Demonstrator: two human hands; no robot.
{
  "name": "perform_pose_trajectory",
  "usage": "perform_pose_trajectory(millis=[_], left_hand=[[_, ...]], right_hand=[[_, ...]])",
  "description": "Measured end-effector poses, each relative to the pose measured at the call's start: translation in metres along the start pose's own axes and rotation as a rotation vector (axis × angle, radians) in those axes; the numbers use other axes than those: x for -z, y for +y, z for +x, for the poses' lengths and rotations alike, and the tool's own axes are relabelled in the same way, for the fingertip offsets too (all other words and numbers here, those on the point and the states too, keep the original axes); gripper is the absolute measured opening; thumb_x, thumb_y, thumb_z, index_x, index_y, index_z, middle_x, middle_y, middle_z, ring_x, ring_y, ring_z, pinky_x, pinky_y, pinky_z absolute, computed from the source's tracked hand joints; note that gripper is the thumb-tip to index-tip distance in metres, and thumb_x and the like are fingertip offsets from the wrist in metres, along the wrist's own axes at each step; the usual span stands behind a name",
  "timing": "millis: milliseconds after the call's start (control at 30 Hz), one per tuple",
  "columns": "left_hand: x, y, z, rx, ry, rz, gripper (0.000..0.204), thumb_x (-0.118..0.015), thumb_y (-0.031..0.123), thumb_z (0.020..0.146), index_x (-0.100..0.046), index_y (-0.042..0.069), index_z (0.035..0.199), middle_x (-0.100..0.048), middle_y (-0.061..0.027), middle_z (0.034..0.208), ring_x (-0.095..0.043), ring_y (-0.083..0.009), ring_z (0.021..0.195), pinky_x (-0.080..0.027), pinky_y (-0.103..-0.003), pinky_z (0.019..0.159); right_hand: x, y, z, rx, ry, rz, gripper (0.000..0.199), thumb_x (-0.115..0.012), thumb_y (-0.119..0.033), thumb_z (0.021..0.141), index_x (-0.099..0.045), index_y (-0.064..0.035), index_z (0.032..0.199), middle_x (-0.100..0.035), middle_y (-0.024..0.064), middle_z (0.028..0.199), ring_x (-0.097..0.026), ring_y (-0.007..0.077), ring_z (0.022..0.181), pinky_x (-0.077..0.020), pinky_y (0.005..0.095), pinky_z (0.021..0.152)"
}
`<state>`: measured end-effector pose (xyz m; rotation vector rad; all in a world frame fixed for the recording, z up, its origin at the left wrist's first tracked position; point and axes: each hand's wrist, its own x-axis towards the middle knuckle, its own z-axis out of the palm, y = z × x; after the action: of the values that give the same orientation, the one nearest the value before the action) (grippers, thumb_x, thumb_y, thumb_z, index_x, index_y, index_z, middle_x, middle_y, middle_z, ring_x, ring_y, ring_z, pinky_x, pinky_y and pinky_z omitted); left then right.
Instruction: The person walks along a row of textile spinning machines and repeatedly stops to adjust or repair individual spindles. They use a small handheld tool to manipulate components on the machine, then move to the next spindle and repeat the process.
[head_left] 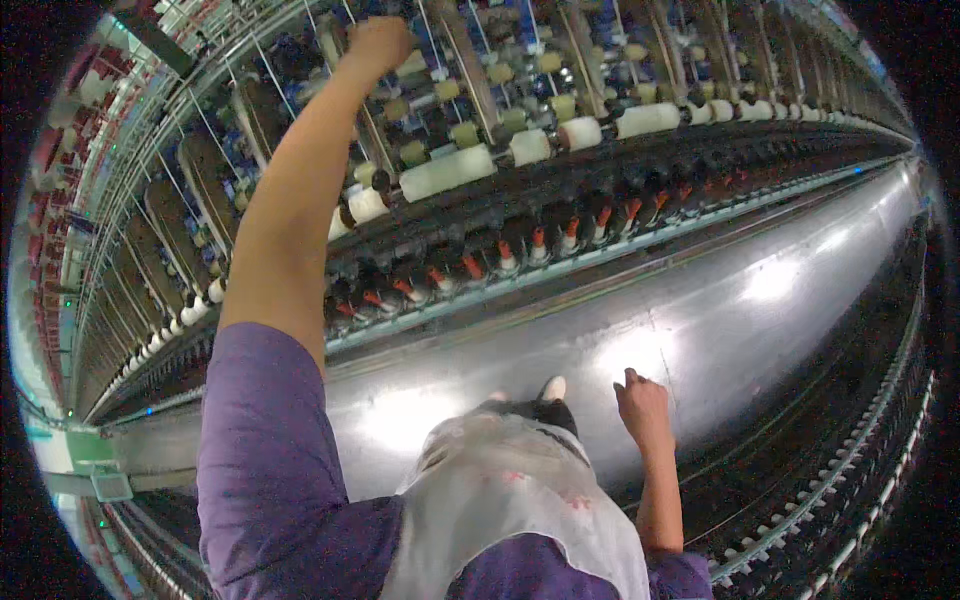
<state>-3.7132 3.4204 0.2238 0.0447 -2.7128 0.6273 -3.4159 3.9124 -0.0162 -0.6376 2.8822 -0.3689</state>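
My left arm stretches up and forward over a spinning machine. At its upper part my left hand (380, 45) is closed in a fist beside the slanted drafting arms (465, 60); what its fingers hold, if anything, is hidden. Below it runs a row of white rollers (447, 173), with small yellowish rollers (465, 134) above them. Lower still stands a line of bobbins with orange-red tops (538, 240). My right hand (645, 405) hangs low on my right above the floor, apart from the machine, its fingers curled in with nothing visible in them.
A shiny grey floor (540, 340) forms the aisle under me, with my shoes (555, 388) on it. A light blue rail (480, 292) edges the machine. Behind me on the right runs another machine's rail with white pegs (800, 510). Red machinery (50, 230) stands far left.
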Motion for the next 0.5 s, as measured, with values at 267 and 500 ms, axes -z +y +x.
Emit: perform_pose_trajectory(millis=[267,500], left_hand=[[0.056,0.017,-0.001,0.194,-0.705,-0.04,0.044,-0.049,0.007,0.089,-0.042,0.005,0.133,-0.053,-0.0177,0.116,-0.057,-0.0247,0.088,-0.048,-0.035,0.068],[0.016,0.037,-0.089,-0.64,-0.04,0.207,0.015,-0.063,0.01,0.068,-0.063,0.013,0.082,-0.062,-0.0061,0.073,-0.064,-0.0247,0.073,-0.051,-0.037,0.059]], right_hand=[[-0.014,-0.013,0.019,0.084,-0.047,0.124,0.026,-0.061,-0.017,0.082,-0.057,0.0011,0.1,-0.06,0.0164,0.066,-0.06,0.0323,0.06,-0.047,0.0404,0.054],[0.02,0.019,0.027,-0.001,-0.123,-0.007,0.025,-0.059,-0.025,0.083,-0.056,-0.0019,0.094,-0.061,0.0169,0.065,-0.06,0.035,0.063,-0.0477,0.0448,0.057]])
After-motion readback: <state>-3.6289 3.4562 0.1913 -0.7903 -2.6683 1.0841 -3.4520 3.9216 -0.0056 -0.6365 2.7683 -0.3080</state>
